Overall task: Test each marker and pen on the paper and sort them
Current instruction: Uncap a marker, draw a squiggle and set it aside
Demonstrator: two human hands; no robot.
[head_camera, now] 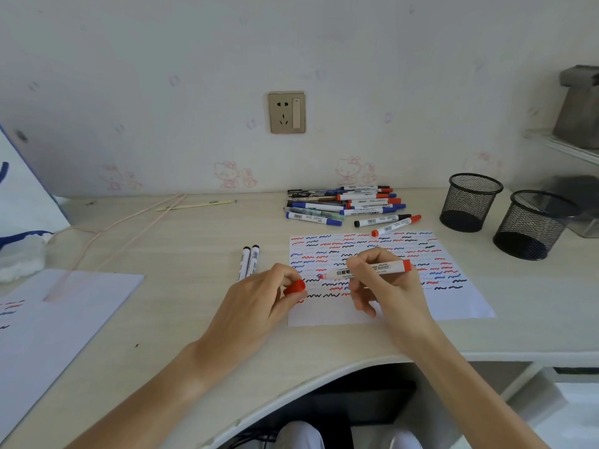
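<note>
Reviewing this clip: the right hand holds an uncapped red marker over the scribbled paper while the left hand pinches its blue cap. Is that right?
Not quite. The head view shows the cap pinched in the left hand is red, not blue. The rest holds: the right hand holds the uncapped red marker over the scribbled paper.

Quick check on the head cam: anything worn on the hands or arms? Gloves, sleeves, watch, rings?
Nothing worn that shows. The left hand and right hand are bare: no gloves, no rings visible. Both forearms are bare down to the bottom edge of the picture, with no sleeve cuff, watch, strap or cable on either wrist.
</note>
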